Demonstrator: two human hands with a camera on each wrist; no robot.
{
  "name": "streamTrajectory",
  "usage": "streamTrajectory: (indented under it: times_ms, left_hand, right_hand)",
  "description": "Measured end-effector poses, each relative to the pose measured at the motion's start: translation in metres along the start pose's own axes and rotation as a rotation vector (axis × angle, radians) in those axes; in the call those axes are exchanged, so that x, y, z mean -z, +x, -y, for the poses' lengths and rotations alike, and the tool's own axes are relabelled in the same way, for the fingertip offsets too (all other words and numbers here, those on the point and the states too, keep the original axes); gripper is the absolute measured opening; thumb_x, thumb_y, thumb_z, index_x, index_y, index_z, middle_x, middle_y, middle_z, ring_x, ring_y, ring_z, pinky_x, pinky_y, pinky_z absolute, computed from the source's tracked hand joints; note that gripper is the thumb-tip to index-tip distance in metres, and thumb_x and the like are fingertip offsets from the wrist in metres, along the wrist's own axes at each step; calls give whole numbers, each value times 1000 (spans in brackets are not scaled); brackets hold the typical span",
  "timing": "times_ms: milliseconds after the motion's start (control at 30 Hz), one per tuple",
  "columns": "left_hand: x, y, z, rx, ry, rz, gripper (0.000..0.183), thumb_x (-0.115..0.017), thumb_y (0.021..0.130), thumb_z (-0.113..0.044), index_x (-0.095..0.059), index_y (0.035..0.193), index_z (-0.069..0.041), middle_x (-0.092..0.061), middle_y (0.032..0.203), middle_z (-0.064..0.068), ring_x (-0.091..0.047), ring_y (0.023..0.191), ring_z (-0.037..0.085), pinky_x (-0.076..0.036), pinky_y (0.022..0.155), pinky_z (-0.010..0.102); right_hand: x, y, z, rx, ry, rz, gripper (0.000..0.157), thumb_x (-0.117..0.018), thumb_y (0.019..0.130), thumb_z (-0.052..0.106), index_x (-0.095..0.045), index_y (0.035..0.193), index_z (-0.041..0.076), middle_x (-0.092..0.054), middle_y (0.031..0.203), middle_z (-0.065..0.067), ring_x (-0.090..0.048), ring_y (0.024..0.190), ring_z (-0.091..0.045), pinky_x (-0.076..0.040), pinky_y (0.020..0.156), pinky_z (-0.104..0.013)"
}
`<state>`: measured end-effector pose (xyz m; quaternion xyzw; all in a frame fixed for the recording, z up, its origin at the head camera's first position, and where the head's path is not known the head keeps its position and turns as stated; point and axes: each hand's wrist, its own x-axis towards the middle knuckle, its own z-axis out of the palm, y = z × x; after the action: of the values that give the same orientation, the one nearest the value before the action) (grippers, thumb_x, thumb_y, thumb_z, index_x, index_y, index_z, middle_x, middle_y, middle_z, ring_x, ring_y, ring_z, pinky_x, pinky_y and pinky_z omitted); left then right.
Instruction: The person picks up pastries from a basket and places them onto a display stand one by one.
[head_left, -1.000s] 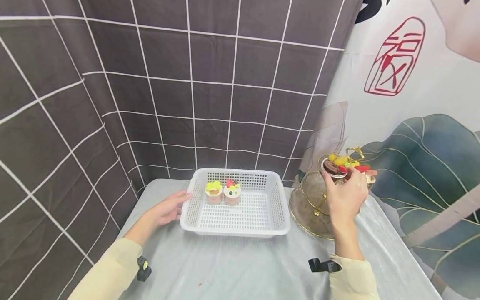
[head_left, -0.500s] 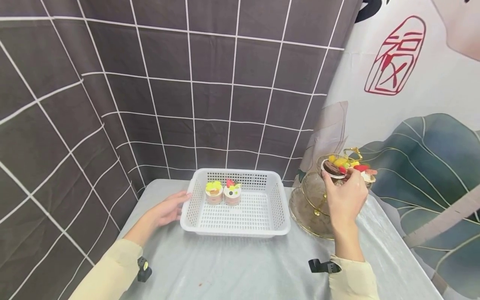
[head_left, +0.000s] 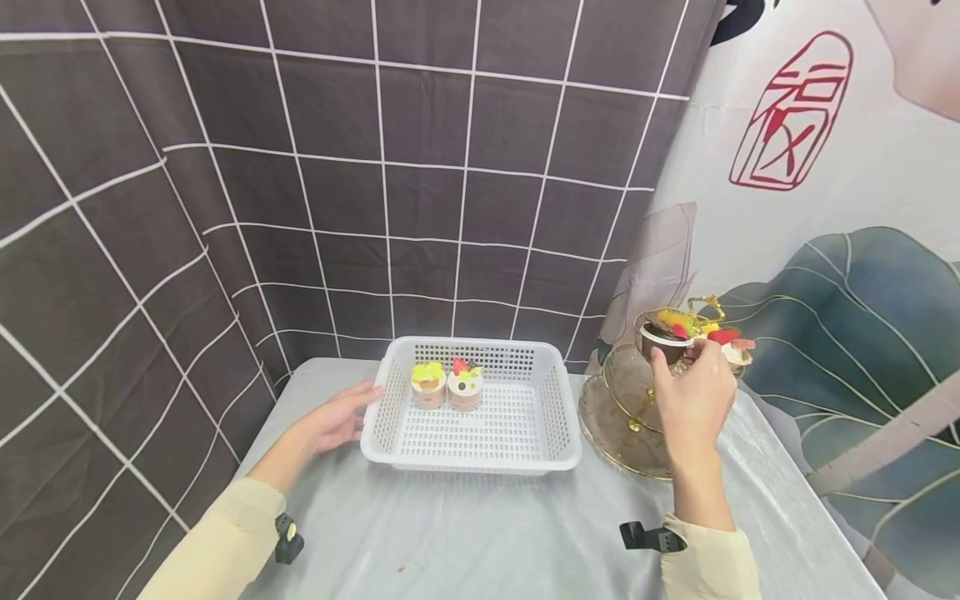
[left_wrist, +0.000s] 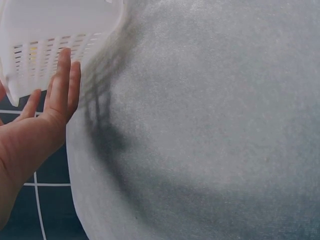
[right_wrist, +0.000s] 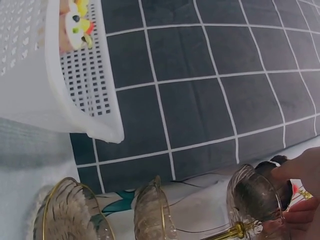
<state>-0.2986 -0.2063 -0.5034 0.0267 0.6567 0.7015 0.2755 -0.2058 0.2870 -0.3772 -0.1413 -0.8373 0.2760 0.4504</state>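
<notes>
My right hand [head_left: 696, 396] pinches a brown dessert cup [head_left: 663, 343] with a white rim and fruit on top, at the top tier of a glass tiered stand [head_left: 615, 429]. Another fruit-topped dessert [head_left: 738, 354] sits just beyond that hand. In the right wrist view, the glass tier partly covers the cup and the fingers [right_wrist: 300, 212]. My left hand [head_left: 333, 419] touches the left side of a white plastic basket [head_left: 480, 465] with extended fingers. Inside the basket, a yellow-topped dessert cup [head_left: 428, 392] and a strawberry-topped dessert cup [head_left: 465, 393] stand side by side.
The basket and stand are close together on a table with a pale, shiny cloth [head_left: 465, 533]. A dark curtain with a white grid [head_left: 427, 200] hangs behind and to the left. A printed cloth [head_left: 847, 275] hangs at the right. The stand has a gold handle [head_left: 707, 308].
The brown dessert cup has tipped in my right hand, so its side now shows more and its top less. My left hand and the basket stay put.
</notes>
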Motion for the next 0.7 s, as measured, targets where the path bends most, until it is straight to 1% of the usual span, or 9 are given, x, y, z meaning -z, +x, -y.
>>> streamTrajectory:
  times_ms: [100, 133, 233, 300, 400, 533, 633, 700]
  left_hand:
    - [0, 0, 0, 5, 2, 4, 67, -45, 115, -36, -18, 168, -4, -37, 164, 27, -50, 142, 44, -50, 111, 60]
    - [1, 0, 0, 5, 4, 7, 68, -45, 115, -36, -17, 168, -4, -37, 164, 27, -50, 143, 45, -49, 112, 60]
    - [1, 1, -1, 4, 8, 13, 69, -46, 115, -38, -16, 168, -4, -37, 164, 27, -49, 143, 45, -48, 113, 61]
    - [2, 1, -1, 4, 2, 12, 70, -46, 115, -38, -16, 168, -5, -37, 163, 27, -49, 143, 45, -48, 113, 61]
    - [1, 1, -1, 4, -3, 8, 69, -45, 115, -37, -16, 169, -6, -37, 163, 27, -49, 143, 45, -48, 113, 61]
    - [0, 1, -1, 6, 3, 4, 68, -44, 115, -36, -16, 169, -6, -38, 163, 26, -49, 143, 45, -49, 112, 60]
    - [-1, 1, -2, 12, 14, -6, 67, -45, 115, -37, -18, 168, -6, -39, 163, 26, -49, 143, 46, -50, 111, 61]
    - [-2, 1, -3, 15, 24, -12, 68, -45, 115, -39, -18, 168, -6, -39, 163, 27, -48, 143, 47, -50, 111, 61]
  right_hand:
    - [4, -2, 4, 21, 12, 2, 38, -82, 90, 14, -60, 108, -11, -62, 97, -28, -58, 91, -46, -46, 82, -60]
    - [6, -2, 7, 36, 19, 0, 39, -83, 90, 14, -61, 109, -11, -62, 98, -28, -58, 92, -46, -46, 83, -60]
    - [11, -1, 16, 116, 63, 10, 45, -85, 88, 15, -62, 116, -12, -64, 103, -29, -60, 98, -47, -47, 86, -60]
    - [13, 1, 23, 181, 120, 43, 50, -86, 87, 14, -62, 122, -12, -65, 108, -29, -62, 102, -47, -48, 90, -59]
    - [10, 1, 34, 255, 201, 136, 56, -88, 85, 15, -62, 127, -10, -68, 114, -26, -65, 105, -44, -50, 92, -54]
    - [-6, -7, 38, 328, 266, 263, 59, -91, 83, 16, -63, 129, -9, -68, 118, -22, -66, 106, -40, -52, 92, -47]
    - [-22, -17, 37, 376, 296, 349, 60, -91, 83, 15, -62, 131, -8, -67, 122, -22, -65, 109, -39, -52, 94, -49]
    - [-33, -24, 35, 380, 316, 412, 61, -91, 84, 15, -61, 133, -6, -67, 125, -21, -65, 111, -39, -54, 96, -52]
